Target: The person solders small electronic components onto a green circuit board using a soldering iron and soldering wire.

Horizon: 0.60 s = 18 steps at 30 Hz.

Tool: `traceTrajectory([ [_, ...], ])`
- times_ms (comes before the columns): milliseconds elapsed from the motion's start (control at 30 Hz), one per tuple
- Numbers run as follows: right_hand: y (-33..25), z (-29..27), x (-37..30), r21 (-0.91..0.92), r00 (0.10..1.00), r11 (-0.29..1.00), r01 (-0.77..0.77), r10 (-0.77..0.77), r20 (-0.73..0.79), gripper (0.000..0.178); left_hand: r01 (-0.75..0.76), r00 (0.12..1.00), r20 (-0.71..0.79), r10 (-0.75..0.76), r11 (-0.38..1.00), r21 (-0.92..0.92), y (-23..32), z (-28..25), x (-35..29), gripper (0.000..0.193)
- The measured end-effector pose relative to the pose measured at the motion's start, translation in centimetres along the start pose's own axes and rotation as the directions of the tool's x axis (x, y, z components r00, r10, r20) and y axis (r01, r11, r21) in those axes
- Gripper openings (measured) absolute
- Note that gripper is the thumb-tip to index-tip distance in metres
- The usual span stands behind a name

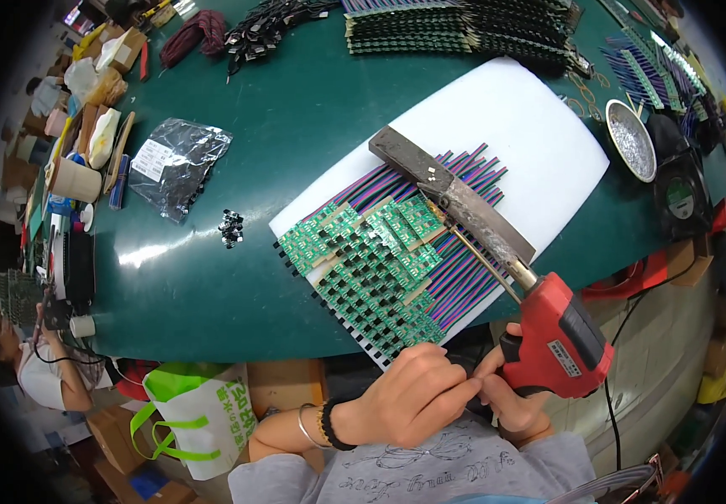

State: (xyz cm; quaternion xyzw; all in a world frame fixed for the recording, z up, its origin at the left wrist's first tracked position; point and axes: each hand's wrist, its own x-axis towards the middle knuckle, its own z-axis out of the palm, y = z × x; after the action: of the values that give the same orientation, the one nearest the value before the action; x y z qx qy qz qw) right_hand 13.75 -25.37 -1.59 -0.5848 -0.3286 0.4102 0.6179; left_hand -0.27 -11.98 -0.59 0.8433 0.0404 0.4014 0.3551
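Note:
My right hand (510, 399) is at the handle of a red and black soldering gun (560, 340), partly hidden by it. The gun's thin nozzle points up-left over green circuit boards (380, 277). My left hand (418, 395) is closed in a pinch, its fingertips meeting those of my right hand; anything between them is hidden. Several rows of boards with black connectors lie on a white foam sheet (514, 118). Striped ribbon wires (472, 290) run from them beneath a dark metal bar (455, 193), which lies across the wires.
On the green table (254, 168) are a plastic bag (180, 164), small black parts (230, 228) and stacked wired boards (455, 29). At right stand an oval dish (632, 140) and a black device (681, 193). A cable (615, 403) hangs down. Another person (44, 361) sits at far left.

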Motion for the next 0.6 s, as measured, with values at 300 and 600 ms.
traceTrajectory([
  [300, -0.6, -0.9, 1.6, -0.214, 0.971, 0.966, 0.142, -0.094, 0.221, 0.065, -0.239, 0.911, 0.392, 0.128, 0.938, 0.250, -0.1, -3.3, 2.2, 0.031],
  [600, 1.3, -2.3, -1.0, -0.075, 1.000, 0.997, 0.025, -0.026, -0.015, 0.086, 0.214, 0.973, 0.012, -0.231, 0.918, 0.335, -6.4, -5.1, 4.2, 0.020],
])
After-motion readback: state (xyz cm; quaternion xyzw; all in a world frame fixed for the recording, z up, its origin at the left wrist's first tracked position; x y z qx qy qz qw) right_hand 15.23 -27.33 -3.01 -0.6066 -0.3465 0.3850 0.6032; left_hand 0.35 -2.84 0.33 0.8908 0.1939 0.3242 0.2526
